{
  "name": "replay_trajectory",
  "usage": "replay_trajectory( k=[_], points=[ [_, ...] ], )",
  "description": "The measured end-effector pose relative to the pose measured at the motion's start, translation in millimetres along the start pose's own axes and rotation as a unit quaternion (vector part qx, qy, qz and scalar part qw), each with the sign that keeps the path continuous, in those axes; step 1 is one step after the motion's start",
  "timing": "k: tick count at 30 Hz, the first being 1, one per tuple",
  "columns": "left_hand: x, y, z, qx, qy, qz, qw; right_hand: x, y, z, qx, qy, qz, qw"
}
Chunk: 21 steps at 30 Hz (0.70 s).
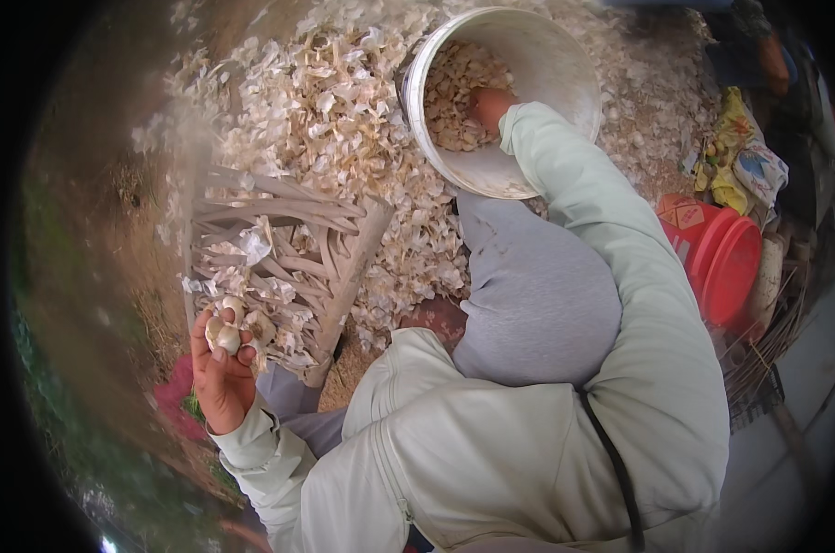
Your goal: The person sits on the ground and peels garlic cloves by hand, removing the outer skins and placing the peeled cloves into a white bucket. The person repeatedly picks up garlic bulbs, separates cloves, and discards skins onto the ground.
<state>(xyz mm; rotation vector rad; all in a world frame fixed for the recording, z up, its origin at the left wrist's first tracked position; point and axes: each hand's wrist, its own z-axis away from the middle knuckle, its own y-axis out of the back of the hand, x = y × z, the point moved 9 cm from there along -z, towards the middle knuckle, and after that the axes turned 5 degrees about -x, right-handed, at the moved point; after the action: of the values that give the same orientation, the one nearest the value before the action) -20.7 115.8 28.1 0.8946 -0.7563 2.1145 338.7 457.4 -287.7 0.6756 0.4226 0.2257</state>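
Garlic bulbs (225,334) rest in the curled fingers of my left hand (225,377), which is raised at the lower left beside a rough wooden frame. My right hand (492,109) reaches deep into a tilted white plastic bucket (562,66) at the top, and its fingers are hidden among the pale garlic cloves (455,93) inside. Whether those fingers hold anything cannot be told. Garlic skins (334,97) lie in a thick layer left of the bucket and below it.
The wooden frame with slats (355,283) stands at the left of my legs. A red plastic container (711,256) lies at the right, below a yellow and white bag (735,152) and near thin sticks (770,332). Part of another person (773,62) shows at the upper right.
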Motion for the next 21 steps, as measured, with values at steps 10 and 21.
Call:
replay_trajectory(
  k=[10,21],
  points=[
    [0,-5,-6,-0.013,0.004,0.002,1.000,86,29,-14,0.152,-0.125,0.092,0.976],
    [0,-8,-10,-0.011,0.003,0.008,1.000,-57,-9,50,0.031,0.010,-0.026,0.999]
  ],
)
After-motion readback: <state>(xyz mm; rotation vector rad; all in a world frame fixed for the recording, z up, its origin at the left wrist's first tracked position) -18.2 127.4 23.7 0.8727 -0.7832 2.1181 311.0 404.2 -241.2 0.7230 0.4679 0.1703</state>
